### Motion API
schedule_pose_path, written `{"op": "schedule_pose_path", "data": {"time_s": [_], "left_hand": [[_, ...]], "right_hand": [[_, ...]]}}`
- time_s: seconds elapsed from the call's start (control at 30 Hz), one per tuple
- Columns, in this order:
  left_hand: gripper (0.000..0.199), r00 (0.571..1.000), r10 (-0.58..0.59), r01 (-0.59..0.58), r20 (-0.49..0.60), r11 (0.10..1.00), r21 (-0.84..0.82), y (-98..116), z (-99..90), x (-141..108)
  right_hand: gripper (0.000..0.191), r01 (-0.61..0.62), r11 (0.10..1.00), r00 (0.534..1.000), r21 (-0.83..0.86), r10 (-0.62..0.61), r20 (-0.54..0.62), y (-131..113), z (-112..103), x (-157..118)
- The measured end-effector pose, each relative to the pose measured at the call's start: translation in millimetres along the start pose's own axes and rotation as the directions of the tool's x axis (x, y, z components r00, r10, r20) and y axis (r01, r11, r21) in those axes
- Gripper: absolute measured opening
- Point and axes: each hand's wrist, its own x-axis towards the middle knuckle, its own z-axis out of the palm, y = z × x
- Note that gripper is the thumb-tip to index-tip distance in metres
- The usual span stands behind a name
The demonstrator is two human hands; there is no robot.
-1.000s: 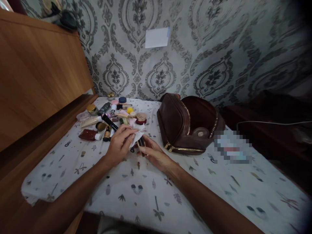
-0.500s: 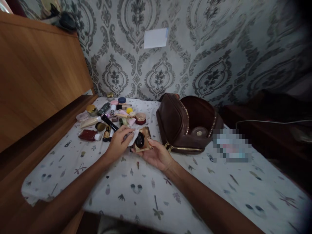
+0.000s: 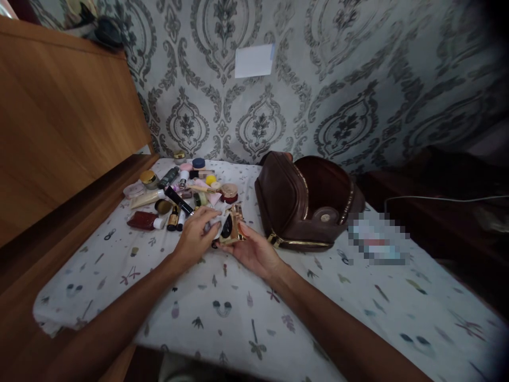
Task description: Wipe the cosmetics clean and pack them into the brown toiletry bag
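Observation:
My right hand [image 3: 256,252] holds a shiny gold palette [image 3: 237,222], its fingers beneath and thumb on the right edge. A round black piece [image 3: 227,226] shows on the palette's left part. Pinched in my left hand [image 3: 196,233] is a crumpled white wipe [image 3: 217,220], pressed against the palette's left side. Just beyond my left hand lie a black tube [image 3: 177,199] and a small dark bottle [image 3: 173,218] with a gold label. An unzipped brown leather bag [image 3: 306,204] stands to the right of my hands.
Several jars and tubes, among them a gold-lidded jar [image 3: 149,179] and a dark red bottle [image 3: 143,220], lie at the back left of the patterned cloth [image 3: 214,318]. A wooden cabinet [image 3: 71,106] borders the left. A blurred item [image 3: 377,241] lies right of the bag.
The gold palette has tilted and its face appears narrower. My left hand and the white wipe have shifted slightly over it.

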Motion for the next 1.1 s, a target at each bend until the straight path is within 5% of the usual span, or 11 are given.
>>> {"op": "schedule_pose_path", "data": {"time_s": [0.23, 0.4, 0.57, 0.87, 1.1], "left_hand": [[0.026, 0.990, 0.137, -0.138, -0.038, 0.990, -0.039, 12.2, -3.8, -4.2], [0.026, 0.938, 0.346, -0.346, -0.005, 0.936, -0.063, 21.0, -2.2, -6.5], [0.021, 0.894, 0.432, -0.426, 0.118, 0.902, -0.071, 24.7, -1.0, -7.0], [0.021, 0.927, 0.349, -0.355, 0.137, 0.935, 0.019, 21.1, -4.3, -5.8], [0.022, 0.975, 0.221, -0.219, -0.017, 0.973, 0.077, 11.3, -6.1, -0.2]], "right_hand": [[0.032, 0.003, 0.992, 1.000, -0.124, -0.003, -0.007, 5.2, -1.7, 1.2], [0.022, 0.022, 1.000, 0.997, 0.008, -0.021, -0.076, 4.2, -1.6, 4.4], [0.020, -0.032, 0.988, 0.986, 0.153, 0.056, -0.156, -4.9, 2.3, 4.8], [0.027, 0.004, 0.975, 0.985, 0.224, 0.035, -0.170, -11.7, -4.0, 4.3], [0.039, -0.074, 0.990, 0.997, 0.124, 0.077, -0.017, -13.8, -4.1, 2.1]]}}
